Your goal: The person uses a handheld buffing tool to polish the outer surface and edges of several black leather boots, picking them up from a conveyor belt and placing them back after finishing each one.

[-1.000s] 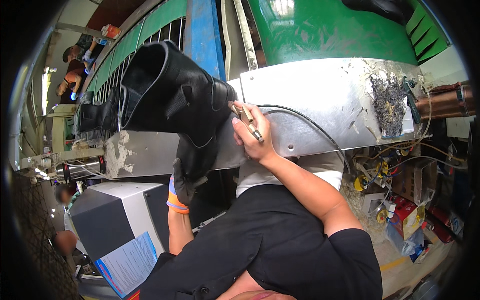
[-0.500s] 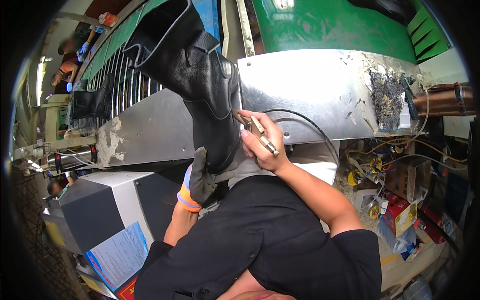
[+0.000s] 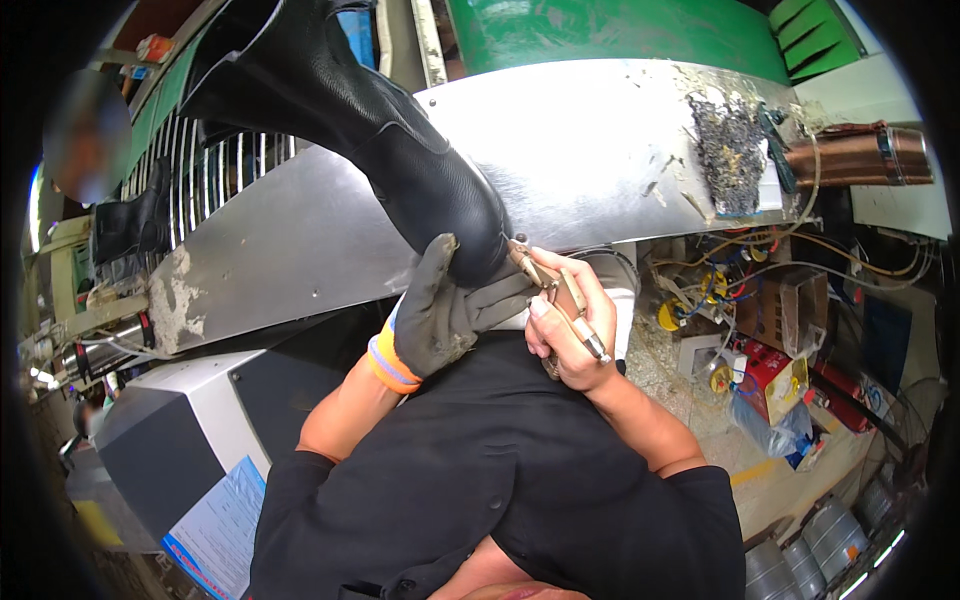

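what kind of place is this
Probably a footwear factory floor: a black leather boot is worked by hand over a metal bench, beside a green machine and loose wiring.

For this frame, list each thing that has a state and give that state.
Black boot: tilted, off the surface, toe end gripped.
Left hand: gloved, clasped on the boot's toe.
Right hand: bare, closed around a metal tool.
Metal tool: held, tip against the boot.
Steel panel: patch of dark debris.
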`<action>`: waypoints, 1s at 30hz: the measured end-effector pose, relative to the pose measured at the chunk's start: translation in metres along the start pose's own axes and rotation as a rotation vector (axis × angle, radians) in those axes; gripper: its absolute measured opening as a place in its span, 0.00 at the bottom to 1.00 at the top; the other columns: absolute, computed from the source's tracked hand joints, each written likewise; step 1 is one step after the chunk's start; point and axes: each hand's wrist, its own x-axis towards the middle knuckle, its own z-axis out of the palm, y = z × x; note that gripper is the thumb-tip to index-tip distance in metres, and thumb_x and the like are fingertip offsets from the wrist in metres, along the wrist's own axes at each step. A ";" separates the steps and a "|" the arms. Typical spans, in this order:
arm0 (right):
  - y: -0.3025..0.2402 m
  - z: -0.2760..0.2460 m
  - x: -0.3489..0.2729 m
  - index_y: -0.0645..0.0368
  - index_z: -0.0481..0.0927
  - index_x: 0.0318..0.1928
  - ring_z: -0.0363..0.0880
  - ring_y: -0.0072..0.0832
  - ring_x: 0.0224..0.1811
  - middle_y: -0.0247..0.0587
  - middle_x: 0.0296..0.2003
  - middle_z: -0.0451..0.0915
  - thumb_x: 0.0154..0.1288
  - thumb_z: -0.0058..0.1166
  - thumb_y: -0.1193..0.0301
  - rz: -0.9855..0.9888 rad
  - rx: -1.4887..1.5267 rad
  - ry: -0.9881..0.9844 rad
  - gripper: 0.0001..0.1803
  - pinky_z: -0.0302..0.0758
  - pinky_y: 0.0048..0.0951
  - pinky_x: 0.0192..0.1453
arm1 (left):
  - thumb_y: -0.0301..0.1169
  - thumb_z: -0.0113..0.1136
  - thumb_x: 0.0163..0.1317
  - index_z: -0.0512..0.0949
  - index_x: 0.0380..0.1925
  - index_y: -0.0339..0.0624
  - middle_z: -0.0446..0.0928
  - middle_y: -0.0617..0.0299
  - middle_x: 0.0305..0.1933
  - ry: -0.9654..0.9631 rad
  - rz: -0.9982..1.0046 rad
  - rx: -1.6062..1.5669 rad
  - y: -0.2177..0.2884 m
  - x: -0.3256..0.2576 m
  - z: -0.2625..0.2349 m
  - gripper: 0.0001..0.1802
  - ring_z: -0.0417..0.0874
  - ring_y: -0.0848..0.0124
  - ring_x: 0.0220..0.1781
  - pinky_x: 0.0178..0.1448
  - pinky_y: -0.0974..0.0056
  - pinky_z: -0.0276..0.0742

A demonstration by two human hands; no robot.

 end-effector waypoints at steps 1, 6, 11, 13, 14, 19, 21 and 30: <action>-0.002 -0.002 -0.002 0.70 0.65 0.61 0.68 0.13 0.20 0.35 0.28 0.76 0.67 0.48 0.81 -0.041 -0.024 0.024 0.22 0.67 0.18 0.23 | 0.54 0.40 0.74 0.64 0.66 0.37 0.68 0.48 0.67 0.012 -0.031 0.052 0.000 0.009 0.006 0.34 0.68 0.58 0.71 0.75 0.54 0.61; -0.001 -0.011 0.022 0.72 0.63 0.62 0.71 0.16 0.21 0.48 0.47 0.79 0.69 0.45 0.81 -0.277 -0.013 0.224 0.22 0.71 0.20 0.25 | 0.57 0.41 0.72 0.67 0.64 0.42 0.72 0.52 0.64 -0.249 -0.139 -0.080 -0.007 0.065 0.010 0.34 0.74 0.62 0.65 0.69 0.58 0.70; -0.002 -0.028 0.066 0.73 0.68 0.56 0.76 0.21 0.23 0.41 0.30 0.77 0.69 0.49 0.78 -0.325 0.036 0.292 0.18 0.75 0.24 0.29 | 0.51 0.45 0.74 0.67 0.64 0.41 0.76 0.55 0.59 -0.224 -0.175 0.178 0.006 0.108 0.005 0.29 0.81 0.68 0.54 0.60 0.63 0.76; -0.008 -0.034 0.071 0.74 0.62 0.63 0.74 0.27 0.23 0.39 0.24 0.71 0.69 0.46 0.77 -0.256 -0.022 0.291 0.24 0.76 0.30 0.31 | 0.44 0.51 0.73 0.65 0.66 0.38 0.76 0.54 0.58 -0.135 -0.239 0.590 0.029 0.102 0.007 0.28 0.80 0.70 0.56 0.61 0.63 0.75; -0.008 -0.040 0.071 0.74 0.63 0.62 0.74 0.27 0.23 0.39 0.24 0.72 0.69 0.46 0.77 -0.270 -0.012 0.299 0.24 0.76 0.30 0.31 | 0.41 0.57 0.70 0.63 0.67 0.37 0.76 0.54 0.59 -0.178 -0.143 0.771 0.045 0.084 0.034 0.31 0.79 0.68 0.57 0.63 0.63 0.73; -0.002 -0.046 0.071 0.74 0.68 0.56 0.77 0.25 0.24 0.41 0.26 0.76 0.67 0.49 0.76 -0.286 0.039 0.309 0.19 0.76 0.27 0.31 | 0.31 0.65 0.62 0.71 0.61 0.34 0.81 0.53 0.54 0.198 0.200 1.900 0.185 0.006 -0.003 0.28 0.82 0.67 0.55 0.62 0.63 0.73; -0.005 -0.042 0.074 0.73 0.70 0.52 0.78 0.25 0.24 0.41 0.26 0.77 0.66 0.50 0.76 -0.276 0.096 0.290 0.16 0.77 0.26 0.31 | 0.25 0.66 0.59 0.80 0.50 0.34 0.83 0.54 0.49 0.341 0.423 2.415 0.225 -0.020 -0.008 0.18 0.83 0.71 0.50 0.57 0.67 0.76; -0.020 -0.066 0.104 0.71 0.65 0.61 0.75 0.31 0.24 0.40 0.26 0.72 0.69 0.47 0.72 -0.191 0.200 0.242 0.23 0.77 0.32 0.32 | 0.24 0.66 0.58 0.82 0.45 0.35 0.83 0.55 0.47 0.514 1.066 1.962 0.200 0.019 -0.106 0.14 0.84 0.65 0.48 0.54 0.62 0.78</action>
